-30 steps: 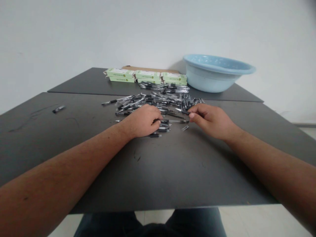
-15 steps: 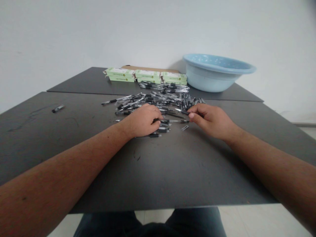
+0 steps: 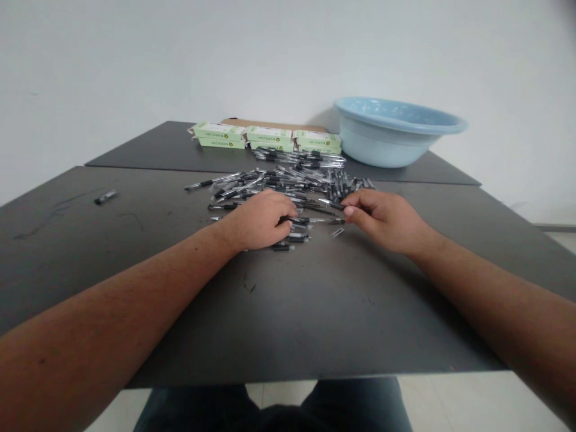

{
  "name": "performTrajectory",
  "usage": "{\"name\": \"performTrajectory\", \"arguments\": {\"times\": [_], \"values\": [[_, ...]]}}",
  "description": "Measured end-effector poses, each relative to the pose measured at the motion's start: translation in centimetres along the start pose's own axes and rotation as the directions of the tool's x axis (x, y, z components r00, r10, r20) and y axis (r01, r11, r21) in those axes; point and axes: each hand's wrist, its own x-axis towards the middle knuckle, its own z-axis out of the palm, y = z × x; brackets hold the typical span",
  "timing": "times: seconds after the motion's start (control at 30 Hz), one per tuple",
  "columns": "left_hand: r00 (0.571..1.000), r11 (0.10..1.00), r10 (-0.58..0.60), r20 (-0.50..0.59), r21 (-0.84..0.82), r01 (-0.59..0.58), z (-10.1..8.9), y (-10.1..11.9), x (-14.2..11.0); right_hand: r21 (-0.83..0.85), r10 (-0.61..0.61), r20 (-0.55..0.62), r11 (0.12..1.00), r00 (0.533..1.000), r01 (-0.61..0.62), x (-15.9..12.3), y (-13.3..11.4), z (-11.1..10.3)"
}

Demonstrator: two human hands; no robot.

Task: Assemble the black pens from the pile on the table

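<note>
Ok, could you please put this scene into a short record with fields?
Left hand: over black-gripped pens; whether gripping one is unclear
Right hand: pinches a pen, silver tip pointing left
Near right hand: small clear piece
Beyond hands: heap of pens
Behind heap: light-green cartons, stacked, beside light-blue basin
Nearest surface: dark grey tabletop

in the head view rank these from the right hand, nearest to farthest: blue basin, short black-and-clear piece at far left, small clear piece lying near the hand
From the right hand:
1. Small clear piece: just to its left
2. Blue basin: behind it, at the back right
3. Short black-and-clear piece: off alone at far left
</note>
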Motion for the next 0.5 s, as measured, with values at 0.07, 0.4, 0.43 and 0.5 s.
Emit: {"name": "performTrajectory", "arguments": {"times": [0.07, 0.4, 0.43, 0.5], "values": [[1.0, 1.0, -0.008, 0.005, 0.005, 0.008, -0.09, 0.01, -0.02, -0.005, 0.003, -0.002, 1.0, 1.0, -0.003, 0.0, 0.02, -0.01], [0.985, 0.984, -0.173, -0.029, 0.047, 0.174, -0.61, 0.5, -0.07, -0.001, 0.014, 0.021, 1.0, 1.0, -0.014, -0.05, -0.13, -0.16], [0.984, 0.983, -0.178, -0.031, 0.046, 0.179, -0.63, 0.5, -0.09, 0.0, 0.017, 0.022, 1.0, 1.0, -0.017, -0.06, -0.13, -0.17], [0.983, 0.983, -0.178, -0.034, 0.043, 0.179, -0.65, 0.47, -0.13, -0.004, 0.021, 0.021, 1.0, 1.0, -0.021, -0.07, -0.11, -0.19]]}}
